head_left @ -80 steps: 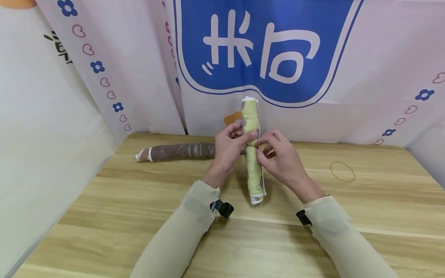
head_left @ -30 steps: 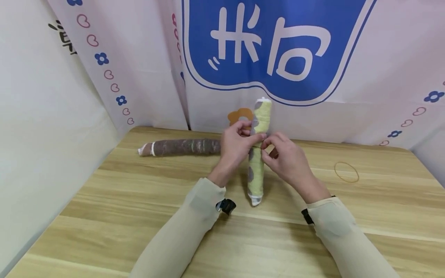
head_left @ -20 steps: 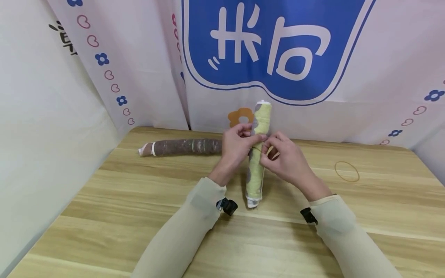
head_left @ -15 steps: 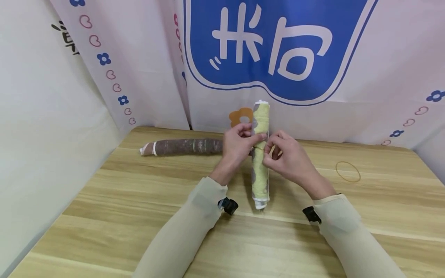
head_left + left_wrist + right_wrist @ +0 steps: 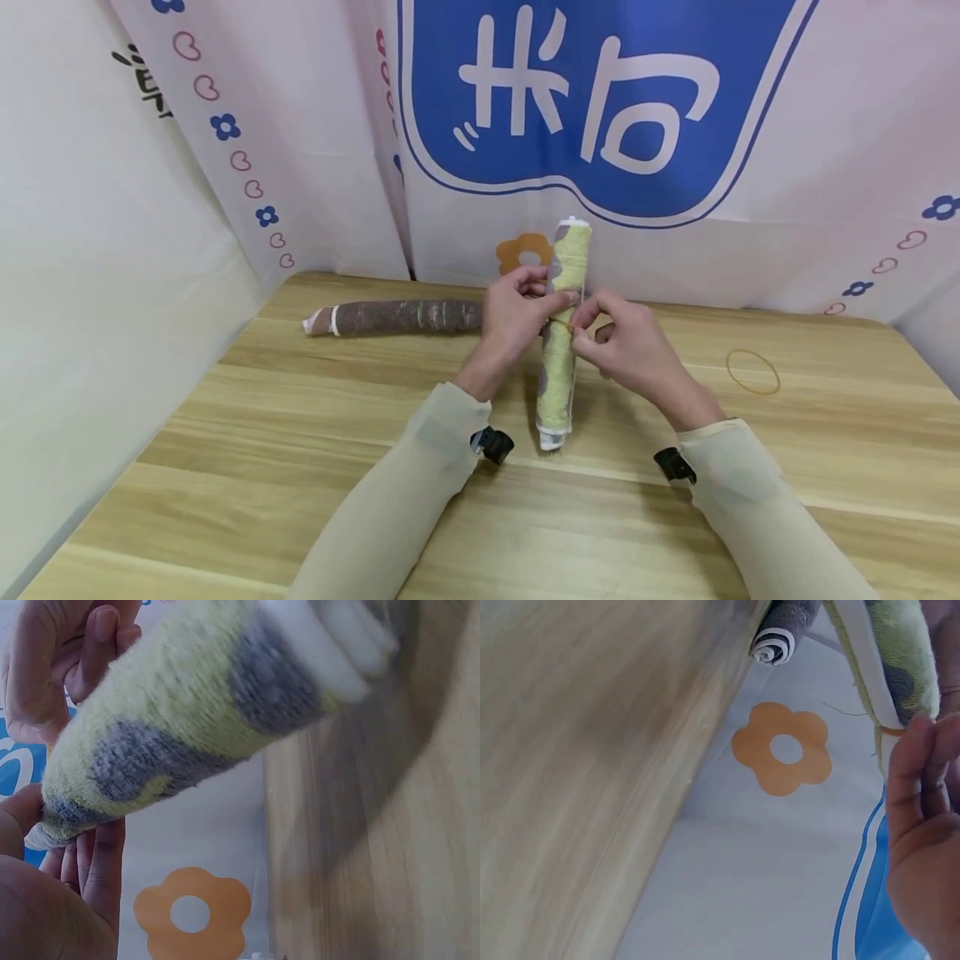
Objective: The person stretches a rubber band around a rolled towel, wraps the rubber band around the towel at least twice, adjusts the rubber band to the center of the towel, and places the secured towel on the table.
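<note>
- From the head view, the yellow-and-grey rolled towel (image 5: 556, 379) sits between the hands, its long axis running away from the person, far end leaning slightly right. The left hand (image 5: 517, 315) grips it from the left, thumb across the front; the right hand (image 5: 626, 340) pinches the rubber band (image 5: 562, 323) at the roll's right edge, just on the near side of that thumb. So the right hand is nearer the band. The brown rolled towel (image 5: 401, 317) lies crosswise to the left on the desk (image 5: 247, 467) (a loose elastic band (image 5: 754, 392) rests well off to the right).
- From the left wrist, the roll slants through the view, looking raised off the desk, left thumb and fingers on opposite sides of it.
- From the right wrist, thumb and finger meet right where the band crosses the roll; the far side of that pinch I can't tell.
</note>
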`<state>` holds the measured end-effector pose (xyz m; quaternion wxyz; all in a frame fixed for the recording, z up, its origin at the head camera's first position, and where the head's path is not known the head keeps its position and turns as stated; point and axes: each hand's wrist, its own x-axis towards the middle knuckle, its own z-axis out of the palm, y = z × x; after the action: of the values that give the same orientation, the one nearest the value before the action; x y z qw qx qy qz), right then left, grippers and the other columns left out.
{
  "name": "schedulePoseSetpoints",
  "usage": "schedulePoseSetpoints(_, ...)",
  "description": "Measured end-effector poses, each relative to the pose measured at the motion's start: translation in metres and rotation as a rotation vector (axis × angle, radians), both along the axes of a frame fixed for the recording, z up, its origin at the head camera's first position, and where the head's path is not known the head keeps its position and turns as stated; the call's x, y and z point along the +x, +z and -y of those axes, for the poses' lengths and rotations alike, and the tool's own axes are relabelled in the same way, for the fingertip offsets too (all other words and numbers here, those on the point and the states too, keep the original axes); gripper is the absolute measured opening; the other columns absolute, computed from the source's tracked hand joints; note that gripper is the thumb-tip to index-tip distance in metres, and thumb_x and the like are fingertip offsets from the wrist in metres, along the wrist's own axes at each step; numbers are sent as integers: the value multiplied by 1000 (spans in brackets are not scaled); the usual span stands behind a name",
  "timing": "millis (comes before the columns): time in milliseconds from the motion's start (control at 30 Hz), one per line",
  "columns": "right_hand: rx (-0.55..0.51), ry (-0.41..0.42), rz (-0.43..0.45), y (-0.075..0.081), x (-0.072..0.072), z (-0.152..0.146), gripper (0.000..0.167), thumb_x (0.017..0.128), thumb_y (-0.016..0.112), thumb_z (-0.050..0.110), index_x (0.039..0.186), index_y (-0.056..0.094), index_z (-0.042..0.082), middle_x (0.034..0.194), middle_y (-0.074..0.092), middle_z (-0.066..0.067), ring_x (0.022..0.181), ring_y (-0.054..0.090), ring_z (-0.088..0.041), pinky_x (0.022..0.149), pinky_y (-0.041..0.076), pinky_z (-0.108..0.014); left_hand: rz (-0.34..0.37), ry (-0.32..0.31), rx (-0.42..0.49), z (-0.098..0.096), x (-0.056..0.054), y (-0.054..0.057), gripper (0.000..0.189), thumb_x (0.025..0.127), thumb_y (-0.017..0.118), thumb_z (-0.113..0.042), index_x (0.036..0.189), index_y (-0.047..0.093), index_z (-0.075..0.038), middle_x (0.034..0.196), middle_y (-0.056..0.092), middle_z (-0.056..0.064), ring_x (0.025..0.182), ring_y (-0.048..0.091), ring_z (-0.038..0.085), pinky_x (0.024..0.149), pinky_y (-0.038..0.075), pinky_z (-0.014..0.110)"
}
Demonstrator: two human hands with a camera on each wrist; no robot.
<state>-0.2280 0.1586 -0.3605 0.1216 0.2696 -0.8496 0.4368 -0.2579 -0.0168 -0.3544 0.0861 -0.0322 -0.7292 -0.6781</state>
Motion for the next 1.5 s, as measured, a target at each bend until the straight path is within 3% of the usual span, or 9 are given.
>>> schedulePoseSetpoints(100, 92, -33, -84, -1, -3, 1, 17, 89, 67, -4, 99, 59, 7, 75, 62, -4, 46, 45, -9, 44, 36, -26, 5, 8, 17, 0, -1, -1, 40, 85, 92, -13, 120, 75, -4, 95, 71, 4, 83, 65, 14, 63, 59, 28)
schedulePoseSetpoints(233, 172, -75, -211, -3, -5, 4, 20, 89, 70, -3, 103, 59, 6, 84, 66, -7, 51, 45, -9, 47, 37, -27, 21, 3, 65, 1, -2, -3, 40, 85, 91, -12, 121, 75, -4, 94, 71, 5, 82, 64, 14, 63, 60, 30)
schedulePoseSetpoints(300, 169, -76, -213, -3, -5, 4, 21, 89, 71, -2, 105, 60, 5, 95, 69, -8, 53, 47, -9, 49, 38, -27, 31, -2, 79, 1, -2, -3, 40, 85, 91, -11, 121, 74, -3, 93, 70, 5, 81, 64, 14, 62, 61, 30)
schedulePoseSetpoints(733, 276, -70, -134, 6, -6, -3, 13, 91, 74, 5, 101, 67, 7, 92, 70, -5, 72, 59, -20, 66, 49, -37, 47, -32, 59, 2, -2, 0, 40, 85, 91, -12, 120, 73, -4, 96, 70, 5, 82, 63, 14, 63, 61, 31)
schedulePoseSetpoints(1000, 259, -43, -214, 0, -9, -5, 12, 85, 74, 3, 92, 66, 9, 86, 65, -3, 75, 61, -24, 66, 48, -37, 33, -54, 34, 0, -3, -1, 41, 86, 90, -12, 122, 73, -3, 95, 69, 4, 81, 63, 13, 61, 60, 30)
schedulePoseSetpoints(1100, 197, -29, -162, -2, -9, -5, 14, 83, 72, 2, 90, 63, 11, 84, 62, -3, 72, 58, -24, 63, 46, -34, 11, -71, 26, 0, -3, -1, 40, 86, 90, -12, 122, 73, -2, 94, 69, 5, 80, 63, 14, 60, 60, 31)
schedulePoseSetpoints(1200, 79, 2, -24, -1, -6, -5, 16, 84, 69, -2, 91, 60, 10, 84, 58, -5, 68, 55, -24, 56, 51, -33, -15, -100, 30, 1, -3, -2, 38, 87, 89, -10, 121, 73, -2, 94, 67, 6, 79, 63, 14, 59, 61, 33)
schedulePoseSetpoints(1333, -82, 51, 141, 5, -3, -5, 15, 88, 66, -6, 94, 60, 7, 90, 53, -11, 65, 56, -25, 51, 59, -41, -73, -126, 40, 4, -4, -2, 35, 89, 87, -9, 119, 72, -2, 94, 66, 6, 79, 62, 15, 58, 61, 34)
schedulePoseSetpoints(1500, -154, 55, 278, 13, 1, -5, 11, 92, 65, -1, 102, 61, 3, 96, 61, -13, 59, 61, -20, 53, 60, -41, -123, -110, 22, 8, -4, 1, 31, 90, 86, -9, 116, 72, -3, 93, 65, 6, 78, 62, 15, 57, 60, 33)
